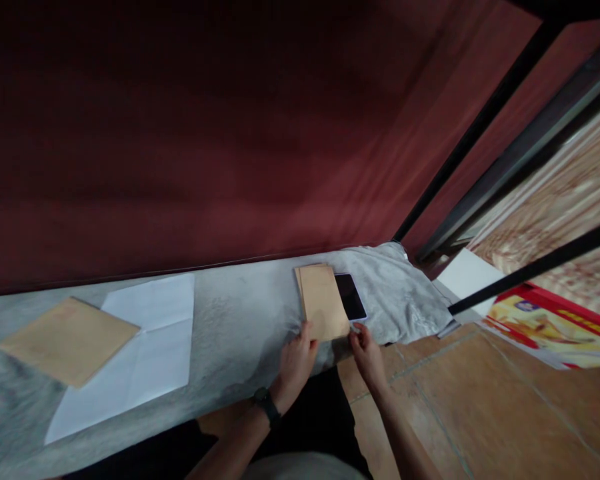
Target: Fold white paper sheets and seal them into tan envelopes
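Note:
Two or more brown paper envelopes (pixel 325 303) lie overlapped, slightly fanned, above the grey cloth-covered surface. My left hand (pixel 299 357) grips their near left edge between thumb and fingers; a dark watch is on that wrist. At their near right corner, my right hand (pixel 369 353) has its fingers curled and pinched on the paper. A dark-screened phone or small tablet (pixel 351 297) with a light edge lies just right of the envelopes, partly covered by them. Any writing on the envelopes is too blurred to read.
On the left, a larger brown envelope (pixel 73 340) overlaps a creased white sheet (pixel 155 333). A dark red wall (pixel 205 167) rises behind the narrow grey surface (pixel 240 313). Black metal bars (pixel 480 123), a red-and-yellow printed box (pixel 550 327) and floor tiles (pixel 485 413) are at right.

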The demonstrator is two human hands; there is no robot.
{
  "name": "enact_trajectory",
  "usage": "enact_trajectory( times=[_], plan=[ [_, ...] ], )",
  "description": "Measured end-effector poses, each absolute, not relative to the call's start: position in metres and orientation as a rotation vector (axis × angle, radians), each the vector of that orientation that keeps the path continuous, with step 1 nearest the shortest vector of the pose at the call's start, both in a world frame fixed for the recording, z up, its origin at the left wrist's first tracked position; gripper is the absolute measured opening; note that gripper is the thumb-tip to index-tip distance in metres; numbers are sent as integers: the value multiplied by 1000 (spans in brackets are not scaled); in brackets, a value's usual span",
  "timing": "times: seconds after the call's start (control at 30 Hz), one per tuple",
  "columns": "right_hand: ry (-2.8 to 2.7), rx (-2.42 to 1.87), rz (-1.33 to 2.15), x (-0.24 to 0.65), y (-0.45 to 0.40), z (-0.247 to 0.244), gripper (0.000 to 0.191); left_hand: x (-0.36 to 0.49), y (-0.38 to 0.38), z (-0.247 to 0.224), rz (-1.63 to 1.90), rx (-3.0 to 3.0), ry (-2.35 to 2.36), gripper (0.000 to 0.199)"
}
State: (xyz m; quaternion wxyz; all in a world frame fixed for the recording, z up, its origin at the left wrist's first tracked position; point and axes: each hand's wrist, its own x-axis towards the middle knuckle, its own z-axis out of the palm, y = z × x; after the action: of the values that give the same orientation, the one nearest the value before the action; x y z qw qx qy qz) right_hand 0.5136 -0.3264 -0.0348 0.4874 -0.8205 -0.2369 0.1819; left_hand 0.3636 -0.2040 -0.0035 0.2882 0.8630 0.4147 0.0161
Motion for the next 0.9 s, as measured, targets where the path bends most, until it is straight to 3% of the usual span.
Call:
enact_trajectory(
  times=[0.6,0.9],
  plan=[
    [-1028,-2272,229,516,-320,-37,38,359,-195,-12,93,2337,1041,25],
    [-1006,-2266,237,514,-318,-40,46,360,-190,-13,68,2344,1012,34]
  ],
)
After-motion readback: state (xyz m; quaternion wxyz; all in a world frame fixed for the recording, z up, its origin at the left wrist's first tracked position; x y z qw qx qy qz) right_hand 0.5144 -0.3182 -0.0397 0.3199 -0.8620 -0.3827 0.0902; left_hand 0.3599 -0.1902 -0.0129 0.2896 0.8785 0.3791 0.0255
